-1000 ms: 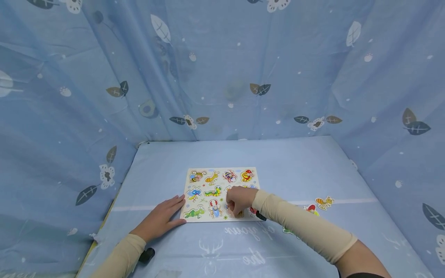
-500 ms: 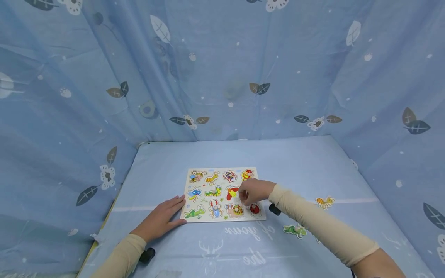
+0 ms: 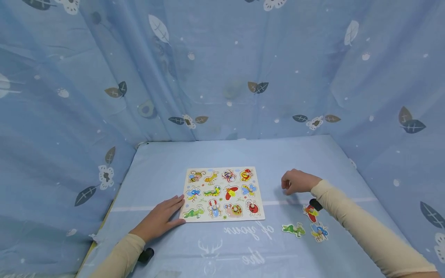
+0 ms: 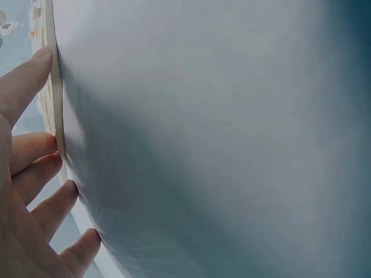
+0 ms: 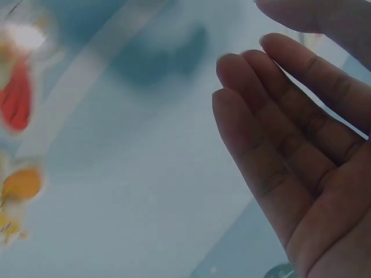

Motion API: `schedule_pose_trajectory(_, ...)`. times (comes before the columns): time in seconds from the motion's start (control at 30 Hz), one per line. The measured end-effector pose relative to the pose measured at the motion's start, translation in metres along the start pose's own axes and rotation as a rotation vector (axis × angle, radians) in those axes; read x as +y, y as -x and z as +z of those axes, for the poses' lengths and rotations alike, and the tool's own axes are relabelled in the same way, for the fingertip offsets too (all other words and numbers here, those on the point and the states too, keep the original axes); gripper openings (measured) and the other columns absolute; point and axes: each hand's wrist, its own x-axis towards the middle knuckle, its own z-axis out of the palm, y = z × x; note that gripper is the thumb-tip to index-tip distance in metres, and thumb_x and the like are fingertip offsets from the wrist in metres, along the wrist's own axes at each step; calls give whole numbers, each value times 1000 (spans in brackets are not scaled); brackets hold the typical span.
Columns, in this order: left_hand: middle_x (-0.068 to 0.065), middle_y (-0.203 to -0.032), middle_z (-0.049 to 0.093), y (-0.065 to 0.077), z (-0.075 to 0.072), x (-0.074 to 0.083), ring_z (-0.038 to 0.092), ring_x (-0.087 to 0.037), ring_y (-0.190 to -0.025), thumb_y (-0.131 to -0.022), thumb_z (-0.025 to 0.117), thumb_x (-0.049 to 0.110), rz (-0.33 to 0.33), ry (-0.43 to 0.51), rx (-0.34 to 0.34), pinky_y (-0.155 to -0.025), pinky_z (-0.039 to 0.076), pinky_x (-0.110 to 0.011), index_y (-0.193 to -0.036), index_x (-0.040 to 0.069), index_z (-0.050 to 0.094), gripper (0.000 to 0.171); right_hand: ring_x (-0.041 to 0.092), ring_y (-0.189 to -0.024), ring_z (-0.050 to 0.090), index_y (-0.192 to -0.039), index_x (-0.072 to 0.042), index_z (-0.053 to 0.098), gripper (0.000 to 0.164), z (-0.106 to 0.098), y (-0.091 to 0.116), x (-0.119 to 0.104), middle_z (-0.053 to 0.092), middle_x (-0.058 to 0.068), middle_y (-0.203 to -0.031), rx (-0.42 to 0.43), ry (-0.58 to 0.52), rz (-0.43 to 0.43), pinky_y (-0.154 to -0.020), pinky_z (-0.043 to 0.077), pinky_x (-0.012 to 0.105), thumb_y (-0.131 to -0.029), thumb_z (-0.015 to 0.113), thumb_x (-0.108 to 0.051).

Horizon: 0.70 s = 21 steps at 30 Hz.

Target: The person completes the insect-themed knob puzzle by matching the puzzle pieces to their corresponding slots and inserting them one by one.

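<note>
A pale peg puzzle board (image 3: 221,181) with rows of colourful insect shapes lies flat on the table. My left hand (image 3: 160,217) rests at its left edge with fingers spread; in the left wrist view the fingertips (image 4: 43,58) touch the board's thin edge. To the right of the board, my right hand (image 3: 298,181) hovers above the cloth with loosely bent fingers and nothing in it. Near its forearm lie loose insect pieces: a red-winged one (image 3: 311,213), a green grasshopper (image 3: 293,229) and a blue mosquito-like one (image 3: 319,232). Blurred red (image 5: 16,95) and orange (image 5: 22,185) pieces show in the right wrist view.
A light blue patterned cloth (image 3: 222,154) covers the table. Blue curtains (image 3: 222,69) with leaf prints enclose the back and both sides. The right sleeve (image 3: 361,224) crosses the table's right part and hides some of it.
My right hand has left the board and moved right, towards the loose pieces. A blue-winged insect now shows where the hand was. The sleeve now covers the yellow bee piece. The left hand stays put.
</note>
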Motion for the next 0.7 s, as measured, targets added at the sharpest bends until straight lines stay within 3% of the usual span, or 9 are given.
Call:
schedule_pose_trajectory(0.2,6,-158,33,1,-2,-1,35,-24,-145,-88,58,63,10,7,5,-115,36,-50,-149,17,41,79,15,-73,53,-81,-14,71,10,0,28,45,62,-3,-78,2,-1,97,-64,51,28,-77,80,-11)
schedule_pose_trajectory(0.4,7,-159,32,0,0,0,35,-23,-145,-87,59,64,7,2,3,-115,36,-50,-150,18,41,80,17,-72,53,-80,-12,70,13,1,57,75,61,0,-79,9,5,178,-66,55,32,-75,81,-9)
schedule_pose_trajectory(0.7,5,-159,33,0,0,-1,35,-24,-145,-88,59,63,8,10,3,-115,36,-51,-150,17,40,79,18,-71,51,-75,-13,63,17,17,67,101,57,1,-75,25,-37,223,-60,46,28,-74,79,-8)
